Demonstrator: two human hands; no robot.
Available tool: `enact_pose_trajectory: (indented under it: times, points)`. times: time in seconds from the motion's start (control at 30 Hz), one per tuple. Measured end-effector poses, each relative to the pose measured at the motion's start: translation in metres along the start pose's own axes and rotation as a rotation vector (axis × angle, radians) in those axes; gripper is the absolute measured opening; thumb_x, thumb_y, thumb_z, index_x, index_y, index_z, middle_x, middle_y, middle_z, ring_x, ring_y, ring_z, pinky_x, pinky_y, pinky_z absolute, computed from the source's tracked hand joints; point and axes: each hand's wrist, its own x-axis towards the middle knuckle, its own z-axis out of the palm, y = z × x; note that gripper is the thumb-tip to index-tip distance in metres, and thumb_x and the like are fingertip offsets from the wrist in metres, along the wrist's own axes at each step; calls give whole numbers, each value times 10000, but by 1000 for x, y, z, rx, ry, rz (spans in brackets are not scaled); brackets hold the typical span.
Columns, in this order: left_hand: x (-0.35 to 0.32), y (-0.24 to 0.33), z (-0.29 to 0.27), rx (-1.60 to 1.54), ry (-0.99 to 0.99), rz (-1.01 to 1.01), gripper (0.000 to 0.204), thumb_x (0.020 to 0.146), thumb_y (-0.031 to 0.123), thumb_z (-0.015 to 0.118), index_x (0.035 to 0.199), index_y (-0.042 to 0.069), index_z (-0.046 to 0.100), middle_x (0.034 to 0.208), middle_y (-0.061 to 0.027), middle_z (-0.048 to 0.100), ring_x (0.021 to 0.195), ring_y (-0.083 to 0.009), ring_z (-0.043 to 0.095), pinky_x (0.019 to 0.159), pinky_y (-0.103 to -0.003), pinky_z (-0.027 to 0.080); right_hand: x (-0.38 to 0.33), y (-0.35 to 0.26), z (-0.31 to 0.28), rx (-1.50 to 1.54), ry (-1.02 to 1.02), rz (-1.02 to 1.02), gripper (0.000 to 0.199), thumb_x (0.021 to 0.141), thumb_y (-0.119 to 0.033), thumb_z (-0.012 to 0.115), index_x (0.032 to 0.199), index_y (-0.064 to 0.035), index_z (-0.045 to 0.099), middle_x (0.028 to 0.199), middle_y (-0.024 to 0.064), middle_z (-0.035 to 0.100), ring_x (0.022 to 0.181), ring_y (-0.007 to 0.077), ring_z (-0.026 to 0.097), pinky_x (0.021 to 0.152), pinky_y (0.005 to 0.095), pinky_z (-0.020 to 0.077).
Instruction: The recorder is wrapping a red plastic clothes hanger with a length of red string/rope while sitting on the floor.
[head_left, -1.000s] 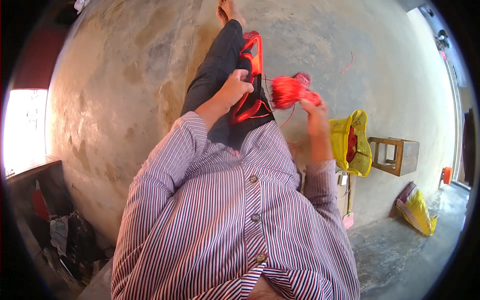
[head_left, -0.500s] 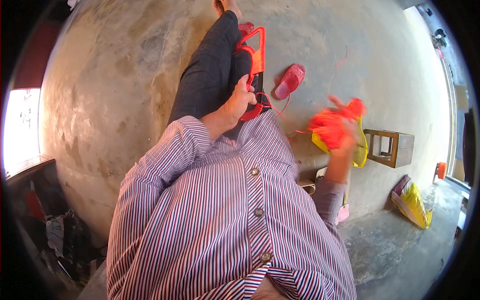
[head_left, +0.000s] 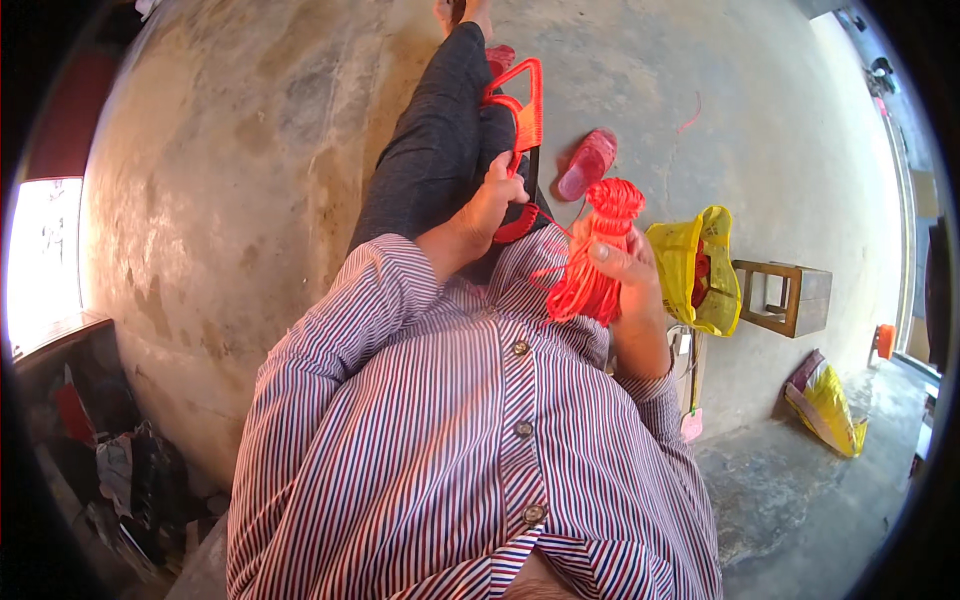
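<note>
My left hand is closed round a frame resting over my legs. Orange-red cord is wound closely along most of it, and a bare black bar shows on its right side. A tied bundle of red cord is in my right hand, whose thumb presses across its middle. The bundle's top is a tight coil, and loose loops hang below. A strand runs between the frame's lower end and the bundle. The fingers of both hands are partly hidden.
A red slipper lies on the concrete floor, another beyond the frame. Right of my right hand stands a yellow bag with red stuff inside, beside a wooden stool. A yellow and purple sack lies farther right.
My right hand has come left and inward with the cord bundle, closer to the frame, uncovering the yellow bag. My left hand and the frame have shifted slightly to the right.
</note>
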Motion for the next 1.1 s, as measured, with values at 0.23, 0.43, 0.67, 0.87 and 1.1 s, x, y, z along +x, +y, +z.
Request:
enact_pose_trajectory:
  times: [0.23,0.43,0.67,0.87,1.1]
  points:
    - [-18,22,25,1037,206,814,645,758,24,576,1362,16,350,1269,-176,404,1128,-186,445,977,-329,356,-16,-24,30,243,-10,-170,347,705,-132,684,987,26,559,831,55,598,742,137,573,684,284,467]
    - [-7,52,12,378,171,398,174,883,104,610,1035,20,618,798,32,579,733,-49,524,692,-203,455,-5,-73,1,-304,-227,-217,426,649,-89,704,1027,66,585,929,72,598,803,183,596,704,292,477]
    - [10,-12,-17,752,318,328,302,935,289,507,935,-7,566,804,-105,590,805,-229,591,781,-325,455,92,46,-25,-1576,-9,-347,369,653,-156,696,1000,-37,651,895,172,609,869,335,600,776,382,484]
    - [3,15,-21,936,413,671,143,897,147,538,885,8,570,885,-162,585,816,-336,591,731,-397,474,95,46,-19,-910,34,-357,371,675,-131,723,1018,-9,649,893,170,621,880,342,610,797,374,484]
    - [-33,59,28,591,276,744,115,872,78,509,785,13,544,747,-50,543,651,-131,528,587,-267,437,56,22,12,-993,13,-611,459,733,-102,734,1159,-35,577,1157,119,561,1101,234,547,895,345,449]
